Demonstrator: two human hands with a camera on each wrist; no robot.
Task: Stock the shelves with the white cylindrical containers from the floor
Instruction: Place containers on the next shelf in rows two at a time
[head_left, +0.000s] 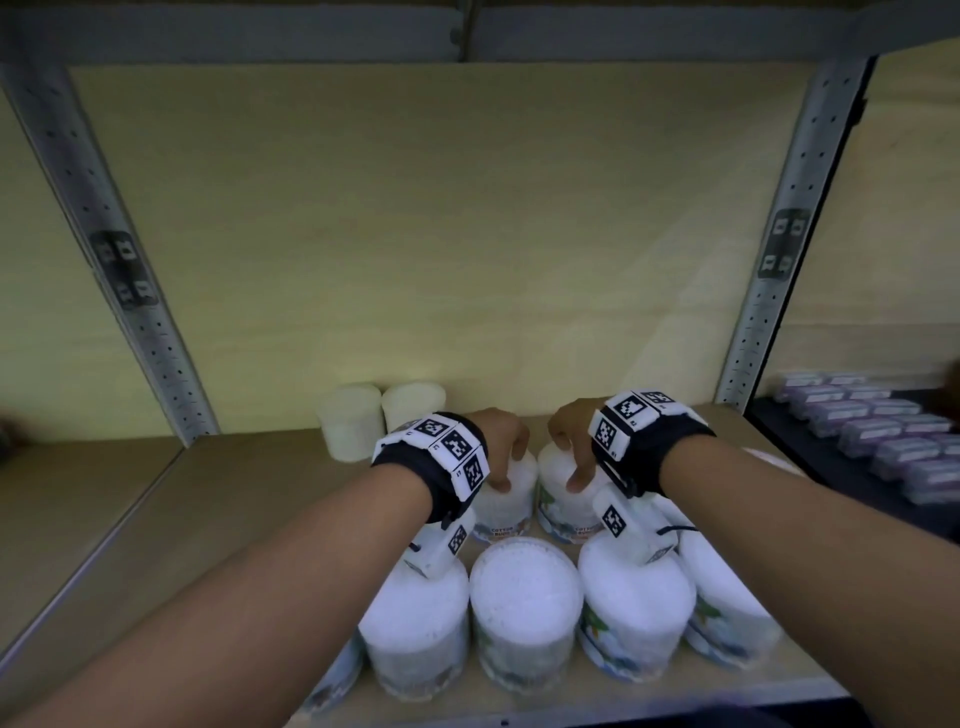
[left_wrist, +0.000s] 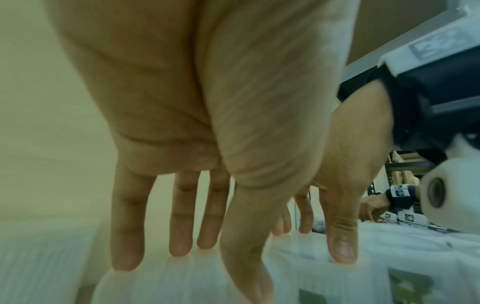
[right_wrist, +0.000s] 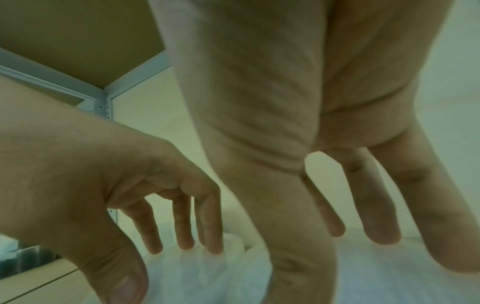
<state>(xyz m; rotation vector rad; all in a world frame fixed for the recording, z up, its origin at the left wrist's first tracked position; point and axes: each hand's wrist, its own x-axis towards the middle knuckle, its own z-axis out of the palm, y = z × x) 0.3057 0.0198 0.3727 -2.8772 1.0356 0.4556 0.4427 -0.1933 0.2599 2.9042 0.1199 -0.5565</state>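
Observation:
Two white cylindrical containers stand side by side on the wooden shelf (head_left: 234, 509). My left hand (head_left: 506, 462) grips the top of the left container (head_left: 506, 512) from above, thumb on its near side and fingers over the far rim. My right hand (head_left: 569, 460) holds the right container (head_left: 561, 519) the same way. In the left wrist view my left hand (left_wrist: 215, 273) points down onto its container (left_wrist: 168, 281). In the right wrist view my right hand (right_wrist: 337, 263) reaches down over its container (right_wrist: 389, 277). Both containers' bases look set on the shelf.
Several more white containers (head_left: 524, 613) form a row at the shelf's front edge, under my forearms. Two off-white containers (head_left: 353, 421) stand at the back wall. Grey perforated uprights (head_left: 130, 291) frame the bay. Purple boxes (head_left: 893, 436) fill the neighbouring shelf at right.

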